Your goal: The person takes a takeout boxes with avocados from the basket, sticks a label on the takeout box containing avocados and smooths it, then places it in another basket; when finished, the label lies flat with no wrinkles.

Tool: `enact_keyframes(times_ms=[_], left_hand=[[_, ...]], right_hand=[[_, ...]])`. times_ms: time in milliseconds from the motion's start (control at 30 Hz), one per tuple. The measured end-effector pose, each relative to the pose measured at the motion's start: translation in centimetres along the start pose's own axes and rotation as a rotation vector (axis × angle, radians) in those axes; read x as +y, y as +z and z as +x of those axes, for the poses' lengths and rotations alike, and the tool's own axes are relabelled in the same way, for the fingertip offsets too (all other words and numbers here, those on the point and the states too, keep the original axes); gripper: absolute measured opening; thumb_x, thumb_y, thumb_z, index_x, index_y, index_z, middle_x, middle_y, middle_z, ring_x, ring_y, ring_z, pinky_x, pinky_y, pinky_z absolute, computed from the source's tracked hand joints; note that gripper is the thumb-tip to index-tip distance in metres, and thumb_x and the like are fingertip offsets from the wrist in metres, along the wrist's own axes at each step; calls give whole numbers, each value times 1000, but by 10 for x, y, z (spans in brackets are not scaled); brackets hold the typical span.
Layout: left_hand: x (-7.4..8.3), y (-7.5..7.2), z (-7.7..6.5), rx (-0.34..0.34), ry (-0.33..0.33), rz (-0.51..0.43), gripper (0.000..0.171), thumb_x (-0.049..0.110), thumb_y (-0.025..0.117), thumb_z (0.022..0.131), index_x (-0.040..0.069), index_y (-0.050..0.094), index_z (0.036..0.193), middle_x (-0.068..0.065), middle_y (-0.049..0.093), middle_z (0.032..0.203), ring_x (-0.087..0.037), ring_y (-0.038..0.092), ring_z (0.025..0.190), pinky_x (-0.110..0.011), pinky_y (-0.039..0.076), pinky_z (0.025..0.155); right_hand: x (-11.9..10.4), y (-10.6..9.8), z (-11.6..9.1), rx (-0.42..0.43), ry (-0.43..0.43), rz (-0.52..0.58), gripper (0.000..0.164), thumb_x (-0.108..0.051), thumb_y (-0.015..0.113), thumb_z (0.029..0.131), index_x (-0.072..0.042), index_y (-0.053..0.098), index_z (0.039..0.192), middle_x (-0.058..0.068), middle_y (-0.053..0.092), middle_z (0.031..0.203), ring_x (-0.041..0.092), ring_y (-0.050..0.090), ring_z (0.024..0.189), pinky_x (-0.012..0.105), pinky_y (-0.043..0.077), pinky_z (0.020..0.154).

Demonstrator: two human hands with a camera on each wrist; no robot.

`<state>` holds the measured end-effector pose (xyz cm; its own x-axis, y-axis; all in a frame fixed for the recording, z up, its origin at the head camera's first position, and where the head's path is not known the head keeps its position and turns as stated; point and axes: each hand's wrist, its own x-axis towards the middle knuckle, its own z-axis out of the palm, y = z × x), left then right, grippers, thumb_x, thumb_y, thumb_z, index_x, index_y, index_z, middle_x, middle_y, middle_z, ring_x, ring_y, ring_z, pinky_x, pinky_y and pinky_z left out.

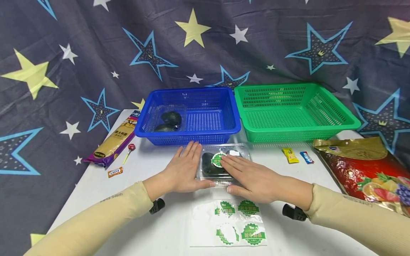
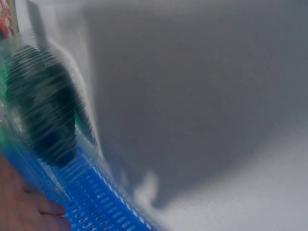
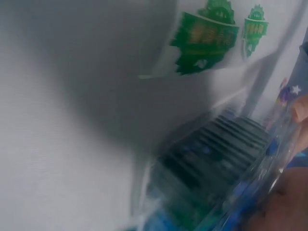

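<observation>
A clear plastic box (image 1: 224, 183) with dark, avocado-like fruits (image 1: 209, 164) inside lies on the white table, in front of the baskets. A round green-and-white sticker (image 1: 217, 160) is on its lid, beside a small white label (image 1: 235, 153). My right hand (image 1: 256, 177) lies over the box's right side, its straight fingertips touching the sticker's edge. Along the left side of the box rests my left hand (image 1: 184, 174), fingers extended and thumb by the front edge. Nearer me lies a sheet of green stickers (image 1: 205, 224). Both wrist views show the box's ribbed side, partly blurred.
Behind stand a blue basket (image 1: 189, 136), holding another clear box of dark fruits (image 1: 171, 117), and a green basket (image 1: 301, 132). At left lie a purple-gold packet (image 1: 118, 138), a lollipop (image 1: 131, 147) and an orange sweet (image 1: 115, 172); at right, small sweets (image 1: 290, 155) and a red bag (image 1: 358, 167).
</observation>
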<state>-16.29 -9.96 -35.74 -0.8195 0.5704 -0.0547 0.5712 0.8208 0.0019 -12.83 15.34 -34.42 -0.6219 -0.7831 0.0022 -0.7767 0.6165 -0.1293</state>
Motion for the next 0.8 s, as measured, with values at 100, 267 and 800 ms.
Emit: enact_keyframes(times_ms=[100,267,800], left_hand=[[0,0,0,1,-1,4,122,89,32,74,-5,11,150,-23,14,156,-36,9,144,-54,16,113],[0,-1,0,-2,-3,1,123,88,34,73,-4,11,150,-23,13,156,-36,9,144,-53,16,113],[0,-1,0,-14,10,-19,122,88,33,74,-4,8,151,-22,9,156,-35,5,144,-54,14,113]], right_hand=[[2,-2,-9,-13,0,17,68,-46,40,100,-3,24,150,10,20,157,26,16,144,43,20,115],[7,-4,-15,-31,-20,24,67,-44,43,99,-5,24,151,7,19,158,24,15,145,42,20,115],[8,3,14,-14,-128,63,71,-52,36,99,-5,24,151,8,20,157,24,18,144,43,21,115]])
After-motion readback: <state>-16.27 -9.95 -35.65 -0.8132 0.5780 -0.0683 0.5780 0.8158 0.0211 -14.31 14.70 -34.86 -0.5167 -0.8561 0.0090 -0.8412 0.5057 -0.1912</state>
